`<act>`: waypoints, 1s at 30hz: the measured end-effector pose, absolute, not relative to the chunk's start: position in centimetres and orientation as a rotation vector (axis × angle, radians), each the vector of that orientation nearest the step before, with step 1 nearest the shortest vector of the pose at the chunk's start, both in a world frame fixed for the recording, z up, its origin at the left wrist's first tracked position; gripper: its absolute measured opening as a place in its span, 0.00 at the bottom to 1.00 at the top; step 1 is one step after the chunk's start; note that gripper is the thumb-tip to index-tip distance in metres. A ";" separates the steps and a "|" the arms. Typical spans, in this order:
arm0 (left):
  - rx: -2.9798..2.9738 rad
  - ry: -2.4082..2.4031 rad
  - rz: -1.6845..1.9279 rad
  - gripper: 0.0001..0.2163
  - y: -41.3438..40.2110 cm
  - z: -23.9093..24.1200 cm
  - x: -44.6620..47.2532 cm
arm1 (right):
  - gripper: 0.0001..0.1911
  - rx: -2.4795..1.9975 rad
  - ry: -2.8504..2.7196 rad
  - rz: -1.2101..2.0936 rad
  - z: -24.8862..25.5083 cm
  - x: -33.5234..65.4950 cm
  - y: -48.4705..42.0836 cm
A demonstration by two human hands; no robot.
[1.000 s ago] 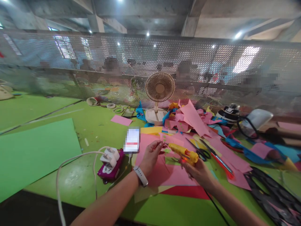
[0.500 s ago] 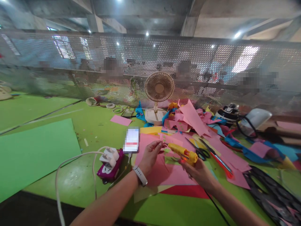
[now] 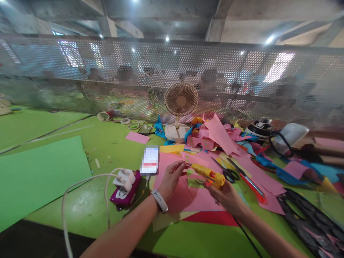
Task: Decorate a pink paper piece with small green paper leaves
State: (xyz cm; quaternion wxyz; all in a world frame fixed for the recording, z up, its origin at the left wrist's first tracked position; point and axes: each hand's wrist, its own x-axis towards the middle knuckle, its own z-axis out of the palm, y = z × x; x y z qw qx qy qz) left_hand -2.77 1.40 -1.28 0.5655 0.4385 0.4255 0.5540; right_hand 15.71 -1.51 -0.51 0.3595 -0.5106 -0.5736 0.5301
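My right hand point(image 3: 225, 195) is wrapped round a yellow glue gun point(image 3: 208, 174), whose nozzle points left toward my left hand. My left hand point(image 3: 172, 177) pinches a small pink paper piece point(image 3: 192, 158) right at the nozzle tip. Both hands hover over pink paper sheets point(image 3: 188, 197) lying on the green table point(image 3: 88, 200). A white band sits on my left wrist.
A phone point(image 3: 149, 160) and a purple power strip with a white plug point(image 3: 124, 184) lie to the left. Scissors point(image 3: 228, 172), a red-handled tool point(image 3: 251, 184), a small fan point(image 3: 180, 107) and a heap of paper scraps point(image 3: 223, 136) lie beyond. Large green sheet point(image 3: 37, 175) at left. Mesh fence point(image 3: 161, 71) behind.
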 end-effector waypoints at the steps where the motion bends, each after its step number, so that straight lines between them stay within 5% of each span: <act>1: 1.030 1.002 1.302 0.12 1.4 -1.3 -2.8 | 0.22 -1.313 -1.467 1.369 -0.5 15.7 -1.5; 30: 1.038 1.001 1.315 0.12 1.2 -1.1 -2.7 | 0.21 -1.278 -1.491 1.380 -0.5 15.6 -1.7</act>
